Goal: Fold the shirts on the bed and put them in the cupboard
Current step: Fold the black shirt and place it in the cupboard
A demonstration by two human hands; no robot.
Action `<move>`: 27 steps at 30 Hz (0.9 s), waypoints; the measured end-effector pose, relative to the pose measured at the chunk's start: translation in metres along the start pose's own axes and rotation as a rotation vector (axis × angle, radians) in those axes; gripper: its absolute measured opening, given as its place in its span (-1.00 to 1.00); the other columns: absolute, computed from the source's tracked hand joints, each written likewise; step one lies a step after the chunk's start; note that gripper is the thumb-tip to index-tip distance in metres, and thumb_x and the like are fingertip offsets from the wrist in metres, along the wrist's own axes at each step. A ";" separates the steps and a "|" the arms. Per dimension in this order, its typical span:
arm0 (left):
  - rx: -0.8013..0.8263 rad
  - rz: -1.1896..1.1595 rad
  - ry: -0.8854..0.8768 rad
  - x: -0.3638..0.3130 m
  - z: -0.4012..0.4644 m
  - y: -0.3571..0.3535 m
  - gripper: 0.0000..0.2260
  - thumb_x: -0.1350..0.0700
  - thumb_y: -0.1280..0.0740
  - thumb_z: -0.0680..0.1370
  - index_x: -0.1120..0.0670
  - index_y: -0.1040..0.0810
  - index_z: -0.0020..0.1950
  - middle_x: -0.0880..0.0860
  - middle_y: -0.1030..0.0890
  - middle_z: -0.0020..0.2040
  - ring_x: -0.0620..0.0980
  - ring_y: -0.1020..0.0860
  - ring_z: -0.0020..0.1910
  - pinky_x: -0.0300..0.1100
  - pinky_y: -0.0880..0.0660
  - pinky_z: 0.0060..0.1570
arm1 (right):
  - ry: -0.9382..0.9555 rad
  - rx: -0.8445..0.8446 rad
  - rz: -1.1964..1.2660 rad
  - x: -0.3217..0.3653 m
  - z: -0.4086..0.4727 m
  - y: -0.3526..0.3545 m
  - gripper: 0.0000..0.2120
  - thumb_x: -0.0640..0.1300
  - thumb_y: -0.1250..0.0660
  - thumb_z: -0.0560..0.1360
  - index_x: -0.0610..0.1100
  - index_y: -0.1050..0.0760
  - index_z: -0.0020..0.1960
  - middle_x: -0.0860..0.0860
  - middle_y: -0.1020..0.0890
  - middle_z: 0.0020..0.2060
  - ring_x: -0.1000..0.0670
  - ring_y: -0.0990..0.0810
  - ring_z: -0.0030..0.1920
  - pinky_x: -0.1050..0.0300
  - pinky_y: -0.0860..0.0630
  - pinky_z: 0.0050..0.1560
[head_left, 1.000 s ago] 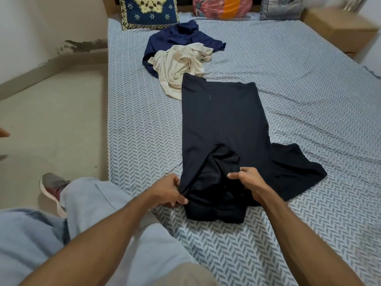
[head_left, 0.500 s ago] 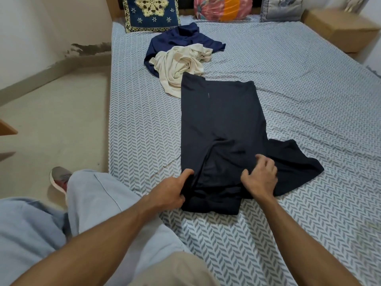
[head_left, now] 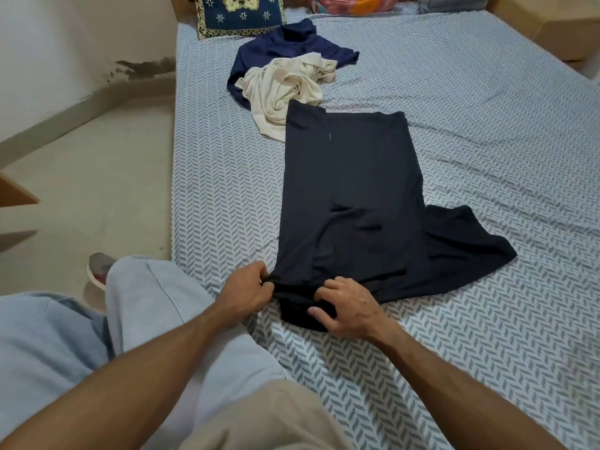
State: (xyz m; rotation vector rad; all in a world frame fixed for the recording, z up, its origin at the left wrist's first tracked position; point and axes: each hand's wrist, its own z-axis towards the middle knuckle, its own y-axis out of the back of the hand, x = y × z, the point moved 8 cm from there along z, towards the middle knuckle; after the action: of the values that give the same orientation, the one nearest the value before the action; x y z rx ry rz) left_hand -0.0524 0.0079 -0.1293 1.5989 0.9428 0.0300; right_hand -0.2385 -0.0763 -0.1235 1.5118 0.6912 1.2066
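— Both hands are gripping the near end of the black shirt (head_left: pixel 350 196). The left hand (head_left: pixel 246 289) is pinching the near left corner of the cloth, fingers curled tight around a bunch of it.

— And the right hand (head_left: pixel 349 308)?

— It is resting on the same near edge, fingers bent and digging into the fabric, thumb pressing on the folded part just below. It is holding cloth, not lying flat.

— Where is the shirt lying?

— On the bed (head_left: pixel 487 125), stretched lengthwise away from the person, over the grey-and-white herringbone sheet. One side is already folded in, and a sleeve (head_left: pixel 467 251) is sticking out to the right.

— Are the other shirts near?

— A cream shirt (head_left: pixel 285 86) is lying crumpled at the far end of the black one, touching it, and it is sitting partly on a navy shirt (head_left: pixel 285 47). Beyond those, a blue embroidered cushion (head_left: pixel 240 13) is leaning at the head of the bed.

— And the person?

— Sitting on the bed's edge in light trousers (head_left: pixel 156 313), one shoe (head_left: pixel 99 269) on the floor (head_left: pixel 91 177).
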 end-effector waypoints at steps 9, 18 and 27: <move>0.069 0.206 -0.228 -0.021 -0.011 -0.012 -0.75 0.11 -0.30 0.50 0.03 -0.29 0.11 0.09 -0.60 -0.11 0.18 -0.58 -0.13 0.04 -0.53 -0.18 | -0.125 -0.128 -0.146 -0.012 0.013 0.009 -0.64 -0.05 -0.41 0.42 -0.05 -0.50 0.19 0.01 -0.56 -0.01 -0.05 -0.51 -0.06 0.05 -0.55 -0.32; 0.147 0.301 -0.221 -0.028 -0.016 -0.011 -0.60 0.15 -0.26 0.44 -0.02 -0.27 0.25 0.06 -0.61 -0.12 0.14 -0.56 -0.16 0.03 -0.56 -0.20 | -0.038 -0.151 -0.131 -0.010 0.014 0.000 -0.89 -0.11 -0.27 0.37 -0.06 -0.53 -0.12 0.06 -0.51 -0.27 -0.02 -0.46 -0.25 0.08 -0.40 -0.24; -0.089 0.304 -0.401 -0.058 0.001 0.004 -0.59 -0.20 -0.20 0.37 0.04 -0.55 0.04 0.03 -0.55 -0.09 0.07 -0.48 -0.03 -0.02 -0.49 -0.01 | -0.473 -0.527 0.013 -0.101 -0.022 0.067 -0.78 0.02 -0.38 0.48 -0.06 -0.61 0.06 -0.01 -0.64 -0.02 -0.09 -0.54 0.00 -0.03 -0.49 0.03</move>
State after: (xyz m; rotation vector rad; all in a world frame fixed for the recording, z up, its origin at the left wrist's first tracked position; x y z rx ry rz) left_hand -0.0886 -0.0256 -0.0990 1.5758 0.3807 -0.0361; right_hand -0.3027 -0.1770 -0.0952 1.2764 0.0364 0.8943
